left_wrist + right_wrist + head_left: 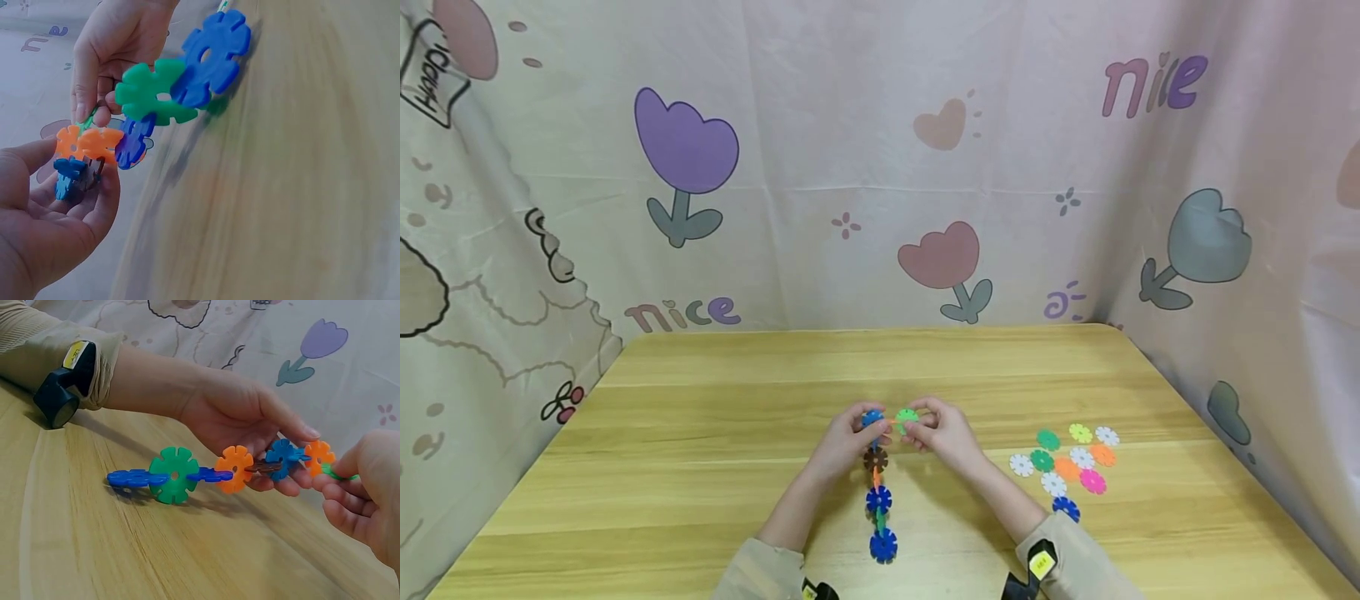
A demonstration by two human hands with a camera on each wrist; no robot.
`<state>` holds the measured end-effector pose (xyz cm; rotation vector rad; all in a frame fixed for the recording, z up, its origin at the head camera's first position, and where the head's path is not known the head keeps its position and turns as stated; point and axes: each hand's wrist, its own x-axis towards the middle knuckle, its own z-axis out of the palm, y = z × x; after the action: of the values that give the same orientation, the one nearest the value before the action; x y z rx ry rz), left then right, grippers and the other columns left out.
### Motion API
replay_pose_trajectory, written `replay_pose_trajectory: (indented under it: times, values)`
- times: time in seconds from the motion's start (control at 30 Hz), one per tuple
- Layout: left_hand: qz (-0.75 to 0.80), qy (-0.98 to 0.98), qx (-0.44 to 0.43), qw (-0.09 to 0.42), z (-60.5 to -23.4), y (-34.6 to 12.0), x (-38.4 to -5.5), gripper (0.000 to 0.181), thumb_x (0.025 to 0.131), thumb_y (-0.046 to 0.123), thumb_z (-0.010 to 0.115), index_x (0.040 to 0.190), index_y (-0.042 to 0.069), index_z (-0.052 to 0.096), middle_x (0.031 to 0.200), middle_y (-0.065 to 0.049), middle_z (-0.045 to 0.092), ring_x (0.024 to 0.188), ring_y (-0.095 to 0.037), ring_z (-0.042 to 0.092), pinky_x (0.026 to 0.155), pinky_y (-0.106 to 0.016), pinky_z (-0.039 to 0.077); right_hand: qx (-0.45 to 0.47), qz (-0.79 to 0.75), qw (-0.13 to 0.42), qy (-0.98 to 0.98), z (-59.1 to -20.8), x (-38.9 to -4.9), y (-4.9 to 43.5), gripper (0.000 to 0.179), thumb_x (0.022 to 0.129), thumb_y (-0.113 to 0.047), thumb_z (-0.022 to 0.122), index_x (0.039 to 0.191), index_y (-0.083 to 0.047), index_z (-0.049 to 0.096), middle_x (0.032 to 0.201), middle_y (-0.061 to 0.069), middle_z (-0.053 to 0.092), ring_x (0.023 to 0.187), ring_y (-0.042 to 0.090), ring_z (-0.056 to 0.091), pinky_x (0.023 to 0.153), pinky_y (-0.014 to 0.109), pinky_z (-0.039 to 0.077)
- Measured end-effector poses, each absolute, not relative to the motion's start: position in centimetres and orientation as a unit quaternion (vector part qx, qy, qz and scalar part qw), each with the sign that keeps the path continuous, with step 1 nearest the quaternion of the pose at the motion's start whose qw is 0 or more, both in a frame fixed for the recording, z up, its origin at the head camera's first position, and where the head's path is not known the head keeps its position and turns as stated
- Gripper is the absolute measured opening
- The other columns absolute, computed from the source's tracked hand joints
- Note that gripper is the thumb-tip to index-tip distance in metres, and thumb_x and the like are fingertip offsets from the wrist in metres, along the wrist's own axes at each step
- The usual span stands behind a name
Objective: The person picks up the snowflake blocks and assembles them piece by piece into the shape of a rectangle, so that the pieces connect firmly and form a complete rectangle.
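A chain of slotted plastic snowflake discs runs toward me, with a dark blue disc (883, 546) at its near end. Along it come a green disc (174, 475), another dark blue disc (878, 500), an orange disc (234, 469), a brown disc (876, 460) and lighter blue pieces (280, 459). The left hand (842, 443) grips the chain's far part around the lighter blue pieces. A light green disc (907, 418) is pinched between thumb and fingers of the right hand (951, 437). It meets an orange disc (320, 457) at the chain's far end; how deeply it is slotted, I cannot tell.
Several loose discs lie flat to the right, among them a pink disc (1093, 481), a white disc (1021, 465) and a dark blue disc (1066, 508) beside the right sleeve (1075, 554). The wooden table (715, 400) ends at a printed curtain (820, 167).
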<state>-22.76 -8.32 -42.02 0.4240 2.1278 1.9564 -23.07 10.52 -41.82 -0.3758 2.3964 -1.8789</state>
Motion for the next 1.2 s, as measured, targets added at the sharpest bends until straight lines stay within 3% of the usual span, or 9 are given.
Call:
replay_pose_trajectory:
  times: [0.3, 0.47, 0.77, 1.0, 1.2]
  values:
    - [0.677, 0.72, 0.111, 0.102, -42.0, -8.1, -22.6, 0.044, 0.089, 0.02, 0.063, 0.122, -0.007, 0.048, 0.097, -0.021, 0.063, 0.081, -0.026, 0.065, 0.059, -0.023, 0.043, -0.131, -0.603, 0.044, 0.786, -41.8, -23.0, 10.6, 0.027, 0.085, 0.001, 0.062, 0.112, 0.006, 0.056, 0.073, 0.011, 0.066, 0.068, 0.038, 0.06, 0.058, 0.035, 0.053]
    - [0.683, 0.714, 0.111, 0.11, -42.1, -8.2, -22.7, 0.041, 0.091, 0.018, 0.06, 0.121, -0.008, 0.049, 0.097, -0.022, 0.063, 0.08, -0.028, 0.065, 0.054, -0.021, 0.04, -0.131, -0.606, 0.048, 0.783, -41.5, -22.7, 10.6, 0.027, 0.086, 0.0, 0.061, 0.112, 0.006, 0.056, 0.075, 0.01, 0.066, 0.069, 0.036, 0.061, 0.061, 0.035, 0.054]
    - [0.684, 0.71, 0.124, 0.113, -42.1, -8.2, -22.8, 0.042, 0.092, 0.018, 0.059, 0.122, -0.008, 0.047, 0.102, -0.021, 0.063, 0.08, -0.027, 0.064, 0.056, -0.021, 0.041, -0.139, -0.599, 0.052, 0.787, -41.8, -23.0, 11.3, 0.03, 0.092, -0.009, 0.057, 0.117, 0.007, 0.053, 0.083, 0.022, 0.064, 0.073, 0.04, 0.06, 0.062, 0.038, 0.053]
    - [0.677, 0.716, 0.126, 0.111, -41.9, -8.2, -22.6, 0.042, 0.091, 0.018, 0.059, 0.122, -0.008, 0.048, 0.103, -0.018, 0.064, 0.08, -0.024, 0.065, 0.059, -0.022, 0.044, -0.121, -0.599, 0.048, 0.79, -42.0, -23.1, 13.0, 0.04, 0.093, -0.026, 0.056, 0.119, 0.005, 0.053, 0.083, 0.016, 0.064, 0.072, 0.027, 0.059, 0.061, 0.029, 0.052]
    - [0.678, 0.715, 0.128, 0.116, -41.9, -8.3, -22.6, 0.042, 0.092, 0.019, 0.059, 0.122, -0.008, 0.047, 0.106, -0.023, 0.062, 0.081, -0.023, 0.065, 0.059, -0.022, 0.043, -0.088, -0.619, 0.038, 0.78, -42.1, -22.9, 15.5, 0.042, 0.091, -0.025, 0.059, 0.119, 0.006, 0.052, 0.086, 0.011, 0.063, 0.072, 0.022, 0.056, 0.062, 0.028, 0.05]
